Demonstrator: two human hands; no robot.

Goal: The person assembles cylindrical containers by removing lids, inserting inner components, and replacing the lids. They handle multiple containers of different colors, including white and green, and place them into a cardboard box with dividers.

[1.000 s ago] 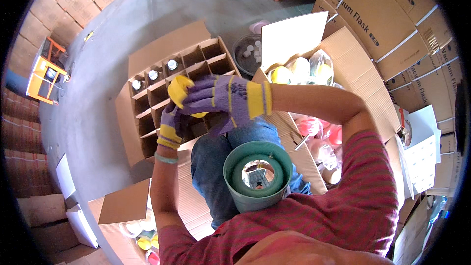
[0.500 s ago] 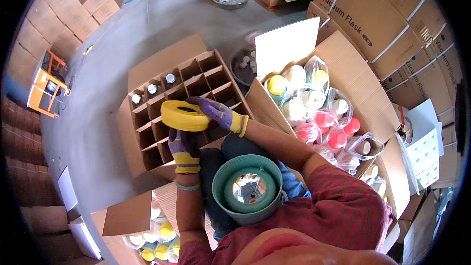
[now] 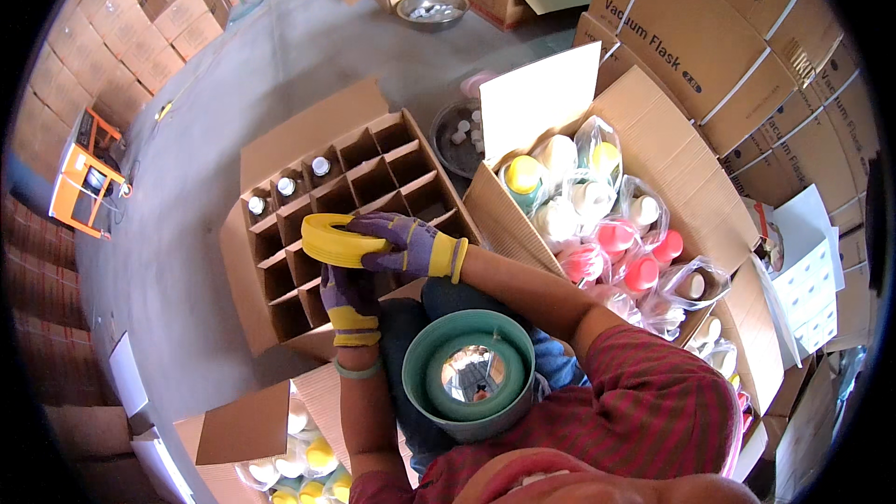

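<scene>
I see both hands gloved in purple with yellow cuffs, meeting toward ten o'clock from my chest. My left hand (image 3: 350, 297) sits underneath, fingers pointing up toward twelve, its bare forearm running straight down to six with a pale band at the wrist. My right hand (image 3: 403, 241) lies above it, fingers stretched flat toward nine and curled in a grip. Its bare forearm angles back toward four o'clock, the elbow bent at a red striped sleeve.
</scene>
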